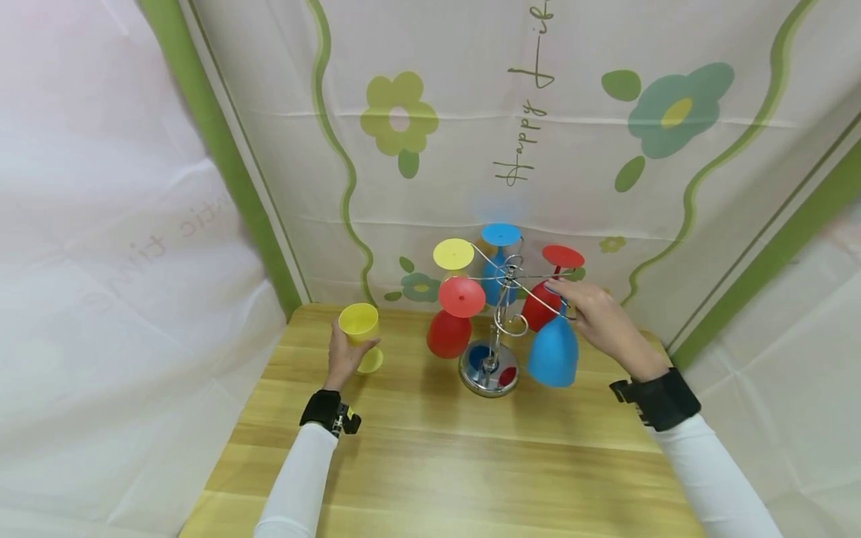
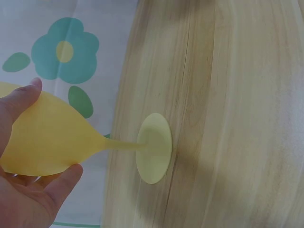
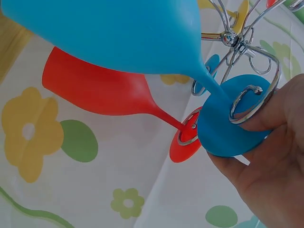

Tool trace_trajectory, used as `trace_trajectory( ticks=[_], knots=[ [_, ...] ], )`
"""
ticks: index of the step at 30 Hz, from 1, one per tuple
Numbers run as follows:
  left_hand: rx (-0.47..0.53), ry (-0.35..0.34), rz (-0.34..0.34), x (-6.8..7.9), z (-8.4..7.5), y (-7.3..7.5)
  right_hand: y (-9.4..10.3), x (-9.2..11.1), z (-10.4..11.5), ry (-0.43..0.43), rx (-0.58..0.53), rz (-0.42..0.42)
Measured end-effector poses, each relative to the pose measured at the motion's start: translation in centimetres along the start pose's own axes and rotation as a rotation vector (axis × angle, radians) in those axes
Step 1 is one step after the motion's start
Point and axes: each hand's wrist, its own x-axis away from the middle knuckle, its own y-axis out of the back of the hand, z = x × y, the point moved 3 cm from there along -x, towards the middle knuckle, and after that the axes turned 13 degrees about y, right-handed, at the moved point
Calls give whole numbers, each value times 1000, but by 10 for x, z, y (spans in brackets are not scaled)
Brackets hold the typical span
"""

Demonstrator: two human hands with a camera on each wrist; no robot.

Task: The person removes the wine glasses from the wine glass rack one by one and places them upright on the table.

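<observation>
At the table's left my left hand (image 1: 343, 357) grips a yellow wine goblet (image 1: 359, 326) round its bowl. The goblet stands upright, its round foot (image 2: 154, 149) low at the table top; whether it touches the wood I cannot tell. My right hand (image 1: 601, 320) pinches the foot of a blue goblet (image 1: 554, 354) between thumb and fingers. That goblet hangs upside down at the right front of a chrome stemware rack (image 1: 489, 383). In the right wrist view a curled wire hook (image 3: 256, 90) lies round its stem, beside my thumb.
More upside-down goblets hang round the rack: a red one (image 1: 449, 335) at front left, a yellow one (image 1: 454, 254) behind it, a blue one (image 1: 500, 235) at the back and a red one (image 1: 563, 257) at right. A printed curtain (image 1: 471, 149) rises behind the wooden table (image 1: 457, 471).
</observation>
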Motion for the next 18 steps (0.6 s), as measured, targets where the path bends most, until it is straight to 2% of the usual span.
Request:
trace_trajectory(
  ticks=[12,18],
  knots=[
    [-13,8,5,1,0,0,4,7,-3,-17,15,5],
    [-15,14,-3,1,1,-2,10,18,-2,4,41,-12]
  ],
)
